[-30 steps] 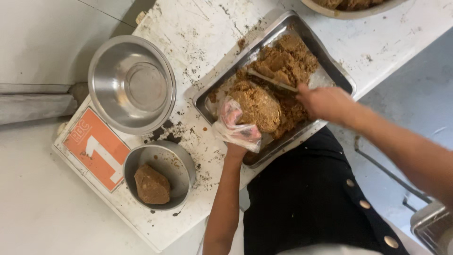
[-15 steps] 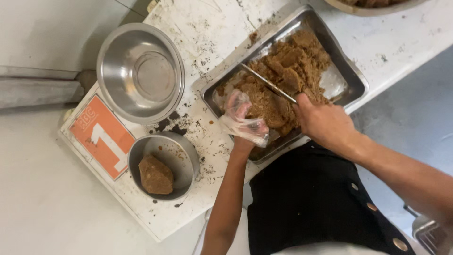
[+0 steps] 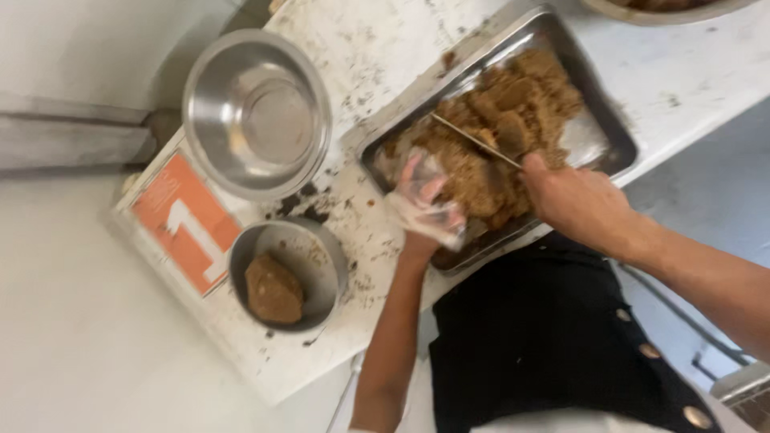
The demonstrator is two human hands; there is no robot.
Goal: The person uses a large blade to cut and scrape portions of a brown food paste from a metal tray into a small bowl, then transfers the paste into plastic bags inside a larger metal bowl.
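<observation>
A steel tray point(image 3: 609, 132) holds a crumbly brown mass point(image 3: 497, 136). My left hand point(image 3: 423, 202), in a clear plastic glove, presses on the mass at the tray's near left end. My right hand point(image 3: 573, 200) is closed on the handle of a thin metal blade point(image 3: 473, 140), which lies across the mass and points towards the tray's far left. The two hands are a short way apart over the tray's near edge.
A small steel bowl point(image 3: 321, 248) with one brown lump point(image 3: 273, 289) stands left of the tray. A large empty steel bowl point(image 3: 257, 112) sits beyond it, beside an orange card point(image 3: 184, 220). Brown crumbs dot the white tabletop point(image 3: 377, 48). Another bowl's rim point(image 3: 666, 6) shows at the top right.
My right hand has drawn back towards the tray's near edge, and the blade has shifted across the mass. My left hand stays on the mass. The view has drifted.
</observation>
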